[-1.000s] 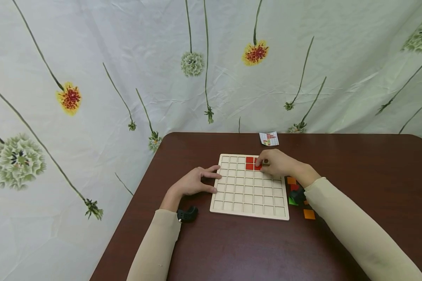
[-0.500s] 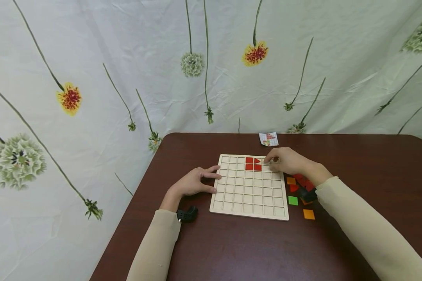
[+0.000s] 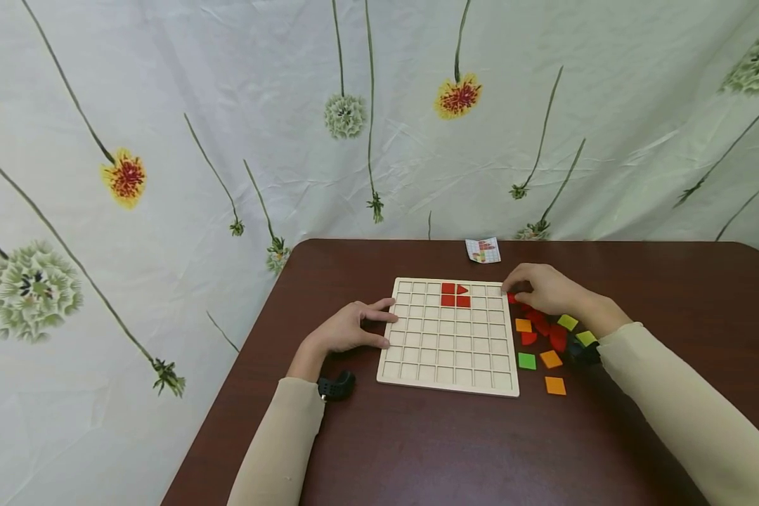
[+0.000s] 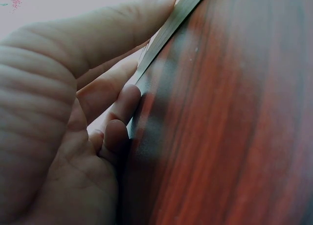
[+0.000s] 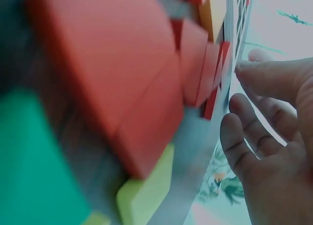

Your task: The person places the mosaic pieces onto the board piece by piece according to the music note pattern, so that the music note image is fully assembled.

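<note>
Board: the pale board (image 3: pixel 445 346) lies flat on the brown table (image 3: pixel 417 439); it looks thin, stiff and light, best held by its edges
Left hand: the left hand (image 3: pixel 349 328) is spread loosely, thumb and fingertips touching the board's left edge without wrapping round it
Right hand: the right hand (image 3: pixel 547 289) is at the board's far right corner, fingers loosely bent and parted; no piece shows in its grasp
Set red pieces: the red shapes (image 3: pixel 448 301) sit in the two far rows, three squares and a triangle pointing right
Loose red pieces: the red pile (image 3: pixel 558 339) lies beside the board's right edge, partly under the right hand
Other pieces: orange squares (image 3: pixel 555 386), a green square (image 3: pixel 527 361) and yellow pieces (image 3: pixel 567 322) lie close by
Handling: the pieces look hard, light and smooth, so probably a bit slippery; pinch them by opposite side edges
Card: the printed card (image 3: pixel 483 251) lies beyond the board
</note>
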`<state>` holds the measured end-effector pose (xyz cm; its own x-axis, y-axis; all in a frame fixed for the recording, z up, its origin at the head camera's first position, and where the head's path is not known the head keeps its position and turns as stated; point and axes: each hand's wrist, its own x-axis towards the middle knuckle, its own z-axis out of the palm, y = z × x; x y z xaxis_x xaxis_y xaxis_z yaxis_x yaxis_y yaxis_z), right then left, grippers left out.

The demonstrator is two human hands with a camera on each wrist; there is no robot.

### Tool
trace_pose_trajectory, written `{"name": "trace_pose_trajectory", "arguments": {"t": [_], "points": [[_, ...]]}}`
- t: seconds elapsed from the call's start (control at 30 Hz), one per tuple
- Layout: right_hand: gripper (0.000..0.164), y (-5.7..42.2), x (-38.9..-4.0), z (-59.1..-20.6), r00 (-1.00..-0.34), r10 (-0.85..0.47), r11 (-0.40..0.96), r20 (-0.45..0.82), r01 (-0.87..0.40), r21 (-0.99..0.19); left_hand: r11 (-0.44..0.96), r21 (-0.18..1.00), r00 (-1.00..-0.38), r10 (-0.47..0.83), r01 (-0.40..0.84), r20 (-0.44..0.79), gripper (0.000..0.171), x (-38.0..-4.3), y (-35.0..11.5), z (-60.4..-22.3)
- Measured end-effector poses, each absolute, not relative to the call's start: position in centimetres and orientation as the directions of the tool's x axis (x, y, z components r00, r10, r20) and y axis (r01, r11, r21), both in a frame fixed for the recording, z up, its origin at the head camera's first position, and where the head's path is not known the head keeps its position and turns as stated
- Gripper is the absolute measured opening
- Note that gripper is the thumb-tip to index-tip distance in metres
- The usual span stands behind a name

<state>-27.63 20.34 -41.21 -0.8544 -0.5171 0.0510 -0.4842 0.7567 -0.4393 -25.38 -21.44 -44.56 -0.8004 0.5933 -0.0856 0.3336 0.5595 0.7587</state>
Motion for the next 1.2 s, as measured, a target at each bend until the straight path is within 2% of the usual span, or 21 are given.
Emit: {"name": "trace_pose_trajectory", "arguments": {"t": [0.5,1.2], "points": [[0.020,22.3,-27.1,-41.2,-0.885,-0.465,0.799,-0.005,-0.417,-0.434,0.556,0.757,-0.793,0.603,0.343,-0.083,0.053,-25.4,-21.3,-44.5],[0.015,22.9,-27.2,-40.9,-0.855,-0.513,0.809,-0.073,-0.453,-0.375,0.569,0.747,-0.801,0.592,0.344,-0.082,0.053,-25.3,-21.4,-44.6]]}}
